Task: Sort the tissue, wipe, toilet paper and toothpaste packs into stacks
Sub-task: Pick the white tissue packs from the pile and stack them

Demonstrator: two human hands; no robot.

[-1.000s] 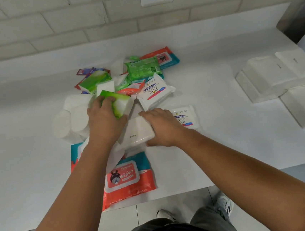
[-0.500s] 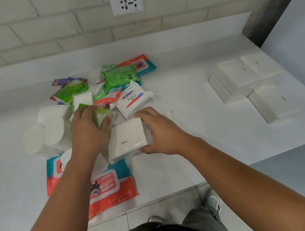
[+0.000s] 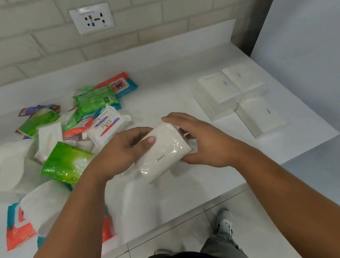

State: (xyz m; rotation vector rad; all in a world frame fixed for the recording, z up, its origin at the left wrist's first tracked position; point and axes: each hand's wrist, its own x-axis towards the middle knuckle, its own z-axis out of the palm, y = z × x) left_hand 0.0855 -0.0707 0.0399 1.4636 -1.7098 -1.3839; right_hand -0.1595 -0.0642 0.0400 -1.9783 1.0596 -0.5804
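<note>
Both my hands hold a white tissue pack (image 3: pixel 163 152) above the middle of the white counter (image 3: pixel 161 92). My left hand (image 3: pixel 121 152) grips its left end with the thumb on top. My right hand (image 3: pixel 199 140) curls round its right end. A mixed pile lies to the left: a green pack (image 3: pixel 66 165), a white Dove wipe pack (image 3: pixel 106 127), green wipe packs (image 3: pixel 95 99), an orange-and-teal wipes pack (image 3: pixel 16 229) and white toilet paper rolls (image 3: pixel 8 167). A group of white tissue packs (image 3: pixel 238 95) lies at the right.
The counter's front edge runs diagonally below my forearms, with tiled floor and my shoe (image 3: pixel 225 223) beyond it. A brick wall with a socket plate (image 3: pixel 92 18) stands behind. A grey panel (image 3: pixel 309 32) bounds the counter on the right.
My left hand released the green pack and joined the right on the white tissue pack. The pack has been lifted off the pile and carried right.
</note>
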